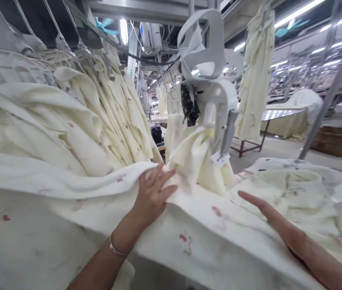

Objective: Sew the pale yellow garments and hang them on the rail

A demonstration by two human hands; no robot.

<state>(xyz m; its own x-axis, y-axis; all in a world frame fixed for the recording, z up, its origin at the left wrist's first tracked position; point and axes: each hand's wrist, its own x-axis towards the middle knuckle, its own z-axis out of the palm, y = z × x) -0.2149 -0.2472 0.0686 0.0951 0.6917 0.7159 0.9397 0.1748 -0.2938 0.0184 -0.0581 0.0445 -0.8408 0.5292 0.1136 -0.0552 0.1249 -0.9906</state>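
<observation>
A pale cream fabric (201, 221) with small reddish printed motifs spreads across the front of the view. My left hand (153, 193), with a silver bracelet at the wrist, lies on a fold of it, fingers spread. To the right, my right hand (280, 225) is over the same fabric with its index finger stretched out; its other fingers are hidden. Just beyond both hands hangs a white plastic clamp hanger (224, 108) with cream cloth gathered below it. A small white paper tag (220, 158) is at the clamp's lower end.
Many cream garment pieces (98, 121) hang in a dense row at the left. More printed cloth (298, 193) is heaped at the right. A metal pole (322, 84) slants nearby, with a brown box (338, 141) on the floor behind it. Another cream piece (255, 76) hangs further back.
</observation>
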